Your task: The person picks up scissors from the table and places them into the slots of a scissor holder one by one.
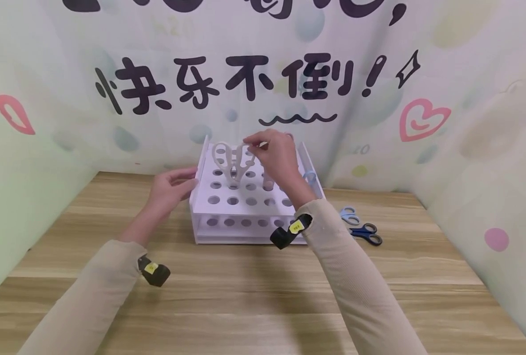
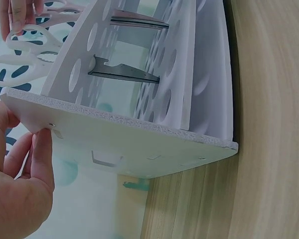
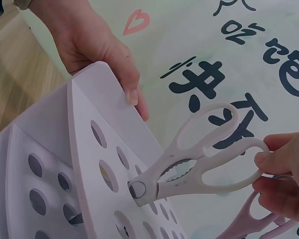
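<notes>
White scissors stand upright, blades down through a hole of a white perforated rack. My right hand pinches one of their handle loops between thumb and fingers. The blades show inside the rack in the left wrist view. At the rack's left side panel, my left hand holds the upper edge, fingertips against the outer face. Pink scissors stand beyond the white pair, partly behind my right hand.
Light blue scissors sit at the rack's right side. On the wooden table to the right lie another light blue pair and a dark blue pair. A printed wall sheet rises behind the rack.
</notes>
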A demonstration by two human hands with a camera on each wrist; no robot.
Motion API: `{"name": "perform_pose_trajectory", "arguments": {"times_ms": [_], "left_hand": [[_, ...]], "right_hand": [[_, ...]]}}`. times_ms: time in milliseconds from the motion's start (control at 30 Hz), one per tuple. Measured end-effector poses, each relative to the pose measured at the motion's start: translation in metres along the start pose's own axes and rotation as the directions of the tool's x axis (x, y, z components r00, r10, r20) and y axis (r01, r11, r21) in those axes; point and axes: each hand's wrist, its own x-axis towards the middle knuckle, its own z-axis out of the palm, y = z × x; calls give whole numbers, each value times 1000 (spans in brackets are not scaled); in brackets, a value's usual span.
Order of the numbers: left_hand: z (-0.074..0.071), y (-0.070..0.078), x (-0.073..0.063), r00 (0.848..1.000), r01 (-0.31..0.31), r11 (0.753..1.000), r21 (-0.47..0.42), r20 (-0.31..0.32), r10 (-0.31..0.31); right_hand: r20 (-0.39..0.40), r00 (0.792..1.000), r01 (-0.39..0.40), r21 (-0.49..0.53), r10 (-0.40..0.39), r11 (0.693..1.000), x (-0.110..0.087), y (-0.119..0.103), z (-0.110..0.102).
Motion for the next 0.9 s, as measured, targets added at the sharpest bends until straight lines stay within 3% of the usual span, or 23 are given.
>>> {"name": "perform_pose_trajectory", "arguments": {"times_ms": [533,900], "left_hand": [[1,0,-1,1000,10,1000,-1,1,-10],[1,0,-1,1000,9,1000,7,-4,-9]], "right_hand": [[44,998,32,79,-36,996,-1,1,-12],[73,995,63,106,-71,992,-4,7,-43]]}}
